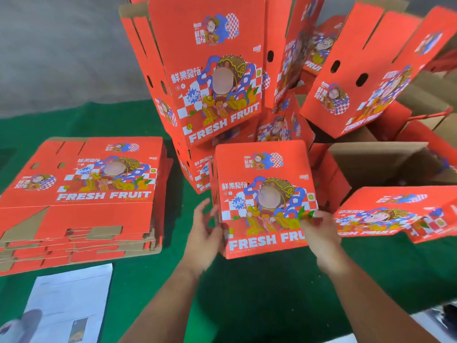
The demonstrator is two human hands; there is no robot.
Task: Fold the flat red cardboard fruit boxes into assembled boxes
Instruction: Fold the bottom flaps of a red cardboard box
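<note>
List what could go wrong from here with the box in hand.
The box is held only at its lower edges by the left hand and right hand, so it could slip or twist. The leaning pile of boxes just behind might topple if nudged.

A green felt-like cloth covers the work surface, a white printed paper sheet lying at its near left edge; beyond the cloth, grey concrete floor.
</note>
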